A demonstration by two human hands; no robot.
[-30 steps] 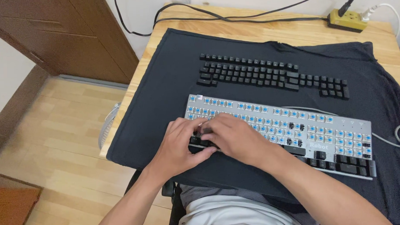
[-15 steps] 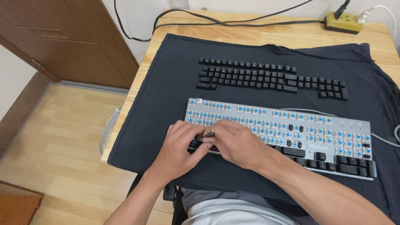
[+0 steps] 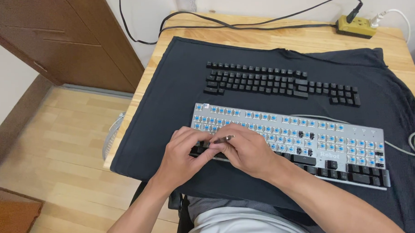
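Since the earlier frame, the small metal tool [image 3: 223, 139] has been raised out from between the knuckles and is now seen lying nearly level, its long axis running left to right with a slight upward tilt toward the right. It is pinched by the fingers of the right hand [image 3: 245, 149], which is closed narrowly on it; the left hand [image 3: 183, 152] is curled beside it, thumb pressed toward the same spot, and whether it grips the tool or a keycap cannot be told.

Both hands are met over the lower left corner of the grey keyboard [image 3: 355, 130], where a few black keycaps [image 3: 198, 151] remain seated just beneath the fingers. The tool's dark tip is pointed leftward, toward the left hand, and lies directly above those caps; the right hand is the nearer one to it, since it carries it. The keyboard's long axis is laid across the black cloth [image 3: 170, 95], sloping down to the right.

The loose keycaps [image 3: 280, 82] are set in rows well beyond the keyboard. The caps under the palms are hidden, and the tool's tip is too small to be made out.
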